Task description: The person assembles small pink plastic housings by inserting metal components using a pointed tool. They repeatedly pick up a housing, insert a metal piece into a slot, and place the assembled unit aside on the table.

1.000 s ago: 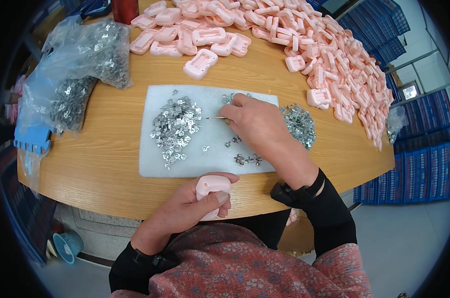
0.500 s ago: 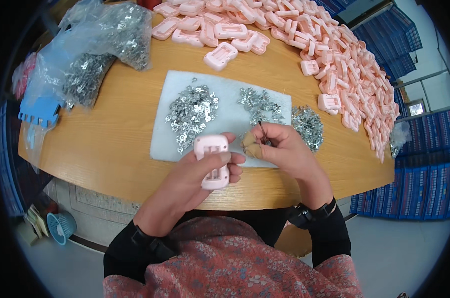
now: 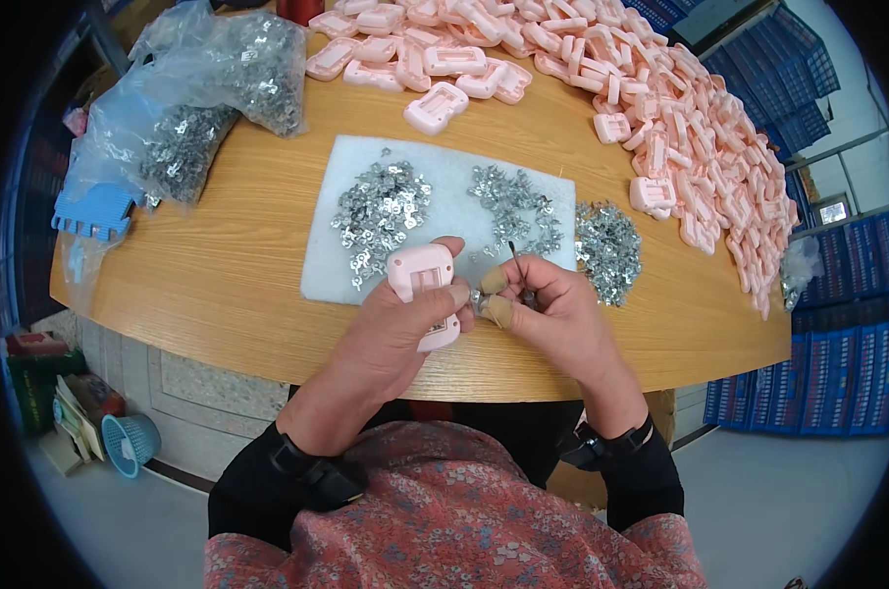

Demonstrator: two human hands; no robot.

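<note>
A pale pink plastic case (image 3: 423, 279) with a recessed battery compartment lies in my left hand (image 3: 371, 334), which is closed around it with the thumb across its front. Close beside it, my right hand (image 3: 562, 312) pinches a small silvery metal piece (image 3: 477, 298) between thumb and forefinger, both tips wrapped in tan tape. That piece is too small to make out fully. A thin dark tool (image 3: 514, 255) also sits in the right hand, its tip pointing up and away; the rest is hidden by the fingers. Both hands hover at the near edge of a white foam sheet (image 3: 454, 196).
Small metal contact pieces lie in heaps on the foam, left (image 3: 381, 216) and right (image 3: 508, 206), with another pile (image 3: 606, 253) beside it. Many pink cases (image 3: 660, 128) cover the table's far and right sides. Bags of metal parts (image 3: 184, 147) stand at the far left, near a blue plastic piece (image 3: 93, 211).
The pink case has tilted and moved slightly up, nearer my right hand. The right hand's taped fingertips have shifted, and a silvery piece now shows between them. The whole view has shifted slightly.
</note>
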